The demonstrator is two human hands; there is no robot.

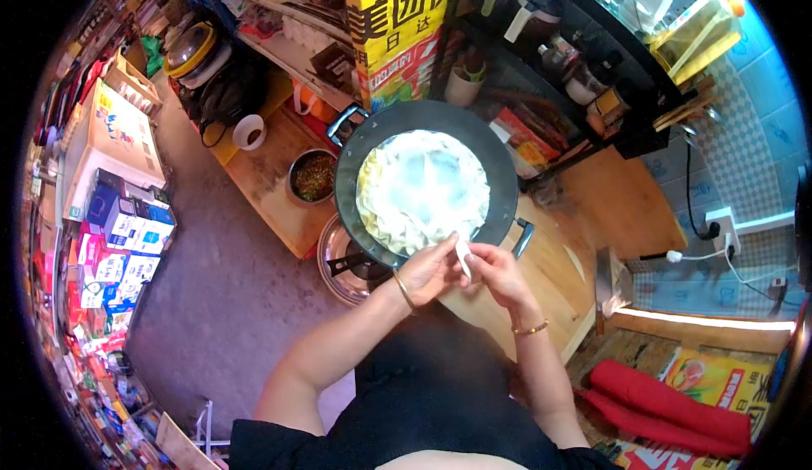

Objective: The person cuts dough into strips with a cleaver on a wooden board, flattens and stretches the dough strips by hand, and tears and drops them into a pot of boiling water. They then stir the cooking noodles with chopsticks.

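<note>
A black wok [348, 191] with side handles stands before me. In it lies a round mass of white, folded pieces [385, 225] that look like dough; glare washes out its middle. Over the wok's near rim, both hands pinch a small white piece of dough [463, 257]. My left hand [425, 274] grips it from the left, thumb and fingertips together and palm turned up. From the other side my right hand [501, 277] has its fingers closed on the same piece. Its exact shape is partly covered by the fingers.
A bowl of chopped dark filling or sauce [312, 176] and a white cup [249, 133] stand left of the wok. A metal lid [331, 259] lies below the bowl. The wooden board [554, 259], black shelf [592, 39] and wall socket [723, 226] are right.
</note>
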